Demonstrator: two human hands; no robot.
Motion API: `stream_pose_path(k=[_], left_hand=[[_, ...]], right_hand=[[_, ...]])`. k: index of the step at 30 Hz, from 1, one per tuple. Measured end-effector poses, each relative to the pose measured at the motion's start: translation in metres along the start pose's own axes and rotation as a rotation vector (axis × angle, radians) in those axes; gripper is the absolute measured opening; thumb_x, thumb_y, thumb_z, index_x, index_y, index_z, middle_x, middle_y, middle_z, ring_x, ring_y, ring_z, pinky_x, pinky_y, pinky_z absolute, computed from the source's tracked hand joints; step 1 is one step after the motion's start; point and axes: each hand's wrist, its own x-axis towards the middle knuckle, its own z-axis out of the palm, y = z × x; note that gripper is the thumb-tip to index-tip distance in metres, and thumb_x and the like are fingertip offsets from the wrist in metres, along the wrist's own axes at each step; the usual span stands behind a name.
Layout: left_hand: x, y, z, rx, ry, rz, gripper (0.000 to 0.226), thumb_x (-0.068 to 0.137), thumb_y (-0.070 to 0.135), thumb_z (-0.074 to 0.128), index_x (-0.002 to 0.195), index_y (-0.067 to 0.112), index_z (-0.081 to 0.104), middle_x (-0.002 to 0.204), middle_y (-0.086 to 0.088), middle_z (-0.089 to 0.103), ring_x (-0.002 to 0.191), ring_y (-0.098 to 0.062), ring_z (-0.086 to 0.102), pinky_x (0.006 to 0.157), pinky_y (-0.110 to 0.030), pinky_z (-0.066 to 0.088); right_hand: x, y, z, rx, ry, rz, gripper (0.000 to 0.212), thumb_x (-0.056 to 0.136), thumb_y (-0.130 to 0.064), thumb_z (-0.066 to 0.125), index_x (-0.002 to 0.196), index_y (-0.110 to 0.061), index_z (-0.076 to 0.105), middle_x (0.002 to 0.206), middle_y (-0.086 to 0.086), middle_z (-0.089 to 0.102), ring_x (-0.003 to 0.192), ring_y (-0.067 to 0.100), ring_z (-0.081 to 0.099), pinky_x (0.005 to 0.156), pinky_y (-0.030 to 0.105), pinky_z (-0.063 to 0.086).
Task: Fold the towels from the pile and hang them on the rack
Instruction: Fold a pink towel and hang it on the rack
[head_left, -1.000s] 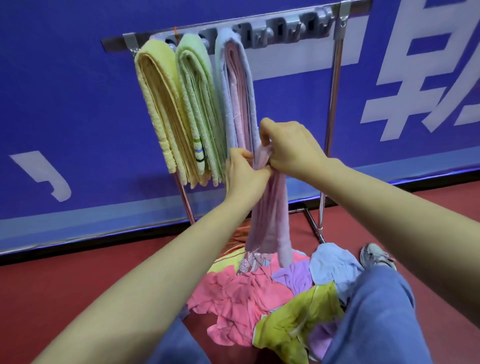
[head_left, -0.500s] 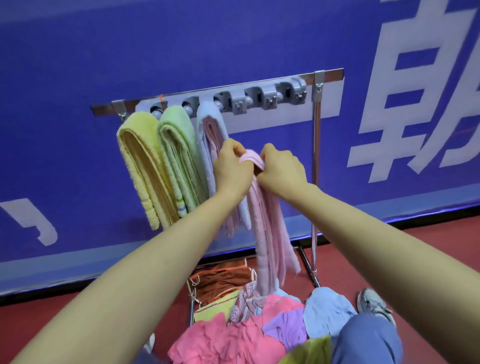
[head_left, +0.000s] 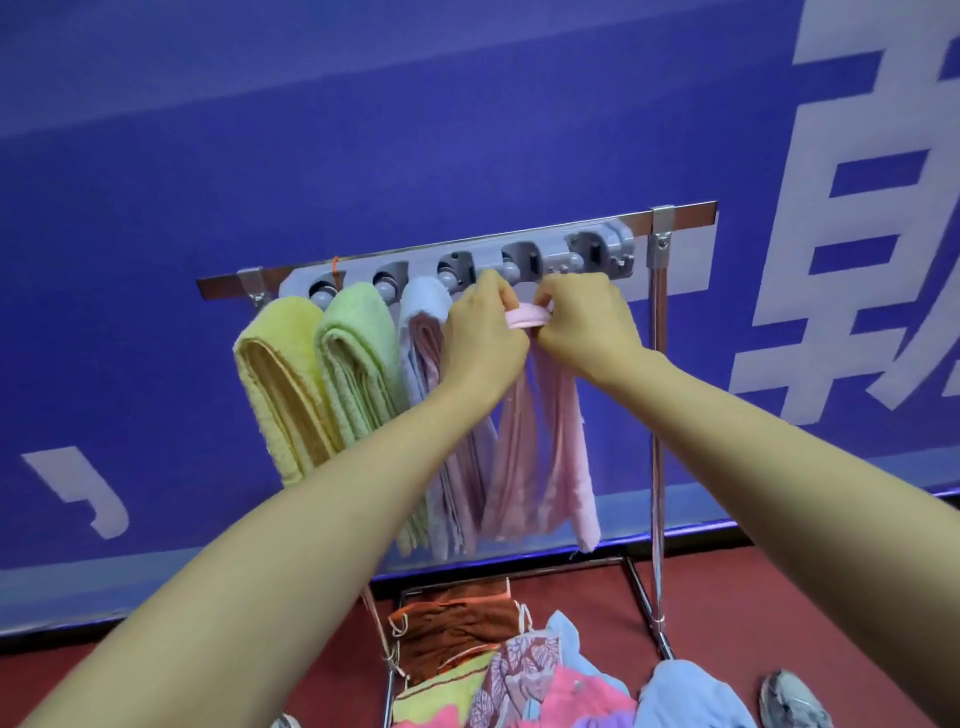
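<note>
Pink towel (head_left: 540, 441), folded into a long strip, hangs from both hands right below the grey clip strip (head_left: 587, 249) of the metal rack (head_left: 657, 364). The left hand (head_left: 480, 338) and right hand (head_left: 582, 322) each curl their fingers around its looped top, knuckles nearly touching. To the left hang a yellow towel (head_left: 280, 384), a green towel (head_left: 358, 374) and a light blue towel (head_left: 423, 312). A pile of coloured towels (head_left: 566, 691) lies below the rack.

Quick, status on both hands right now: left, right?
Left hand: closed, gripping the folded top of the pink towel.
Right hand: closed, gripping the same fold.
</note>
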Motion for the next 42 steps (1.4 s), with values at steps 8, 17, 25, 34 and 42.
stream_pose_path(k=[8, 17, 25, 34, 42], left_hand=[[0.062, 0.004, -0.04, 0.357, 0.105, 0.224, 0.034, 0.078, -0.005, 0.049, 0.104, 0.017, 0.053, 0.103, -0.008, 0.049, 0.079, -0.038, 0.052, 0.068, -0.046, 0.043], [0.054, -0.018, -0.019, 0.853, -0.169, 0.24, 0.035, 0.089, 0.004, 0.056, 0.121, 0.012, 0.048, 0.118, -0.012, 0.06, 0.108, -0.036, 0.059, 0.067, -0.04, 0.034], [0.042, -0.028, -0.007, 0.294, -0.09, 0.017, 0.034, 0.085, 0.008, 0.057, 0.118, 0.01, 0.054, 0.11, -0.016, 0.066, 0.101, -0.039, 0.061, 0.069, -0.037, 0.037], [-0.045, -0.066, 0.054, 0.028, -0.14, -0.483, 0.026, 0.087, 0.012, 0.061, 0.107, -0.005, 0.066, 0.112, -0.029, 0.066, 0.108, -0.046, 0.06, 0.086, -0.043, 0.046], [-0.057, -0.102, 0.046, 0.165, -0.158, -0.478, 0.023, 0.085, 0.007, 0.056, 0.102, -0.004, 0.067, 0.102, -0.033, 0.067, 0.1, -0.049, 0.062, 0.081, -0.046, 0.049]], right_hand=[[0.055, -0.018, -0.021, -0.134, 0.154, -0.18, 0.022, 0.079, -0.007, 0.057, 0.099, -0.006, 0.065, 0.089, 0.012, 0.06, 0.084, 0.035, 0.054, 0.064, 0.037, 0.036], [0.04, -0.02, 0.019, -0.129, -0.002, -0.178, 0.025, 0.077, -0.004, 0.053, 0.099, -0.015, 0.06, 0.08, 0.005, 0.049, 0.075, 0.03, 0.047, 0.057, 0.034, 0.033], [0.029, -0.015, 0.029, 0.18, 0.039, -0.065, 0.033, 0.079, -0.019, 0.061, 0.111, -0.012, 0.061, 0.096, 0.011, 0.068, 0.091, 0.038, 0.06, 0.064, 0.037, 0.043], [-0.029, 0.008, 0.098, 0.178, -0.138, 0.288, 0.013, 0.075, -0.023, 0.056, 0.082, -0.016, 0.047, 0.081, 0.006, 0.057, 0.072, 0.033, 0.048, 0.056, 0.032, 0.034], [-0.054, 0.051, 0.099, 0.172, -0.167, 0.363, 0.023, 0.08, -0.013, 0.054, 0.06, -0.014, 0.044, 0.056, 0.005, 0.046, 0.054, 0.028, 0.042, 0.044, 0.029, 0.023]])
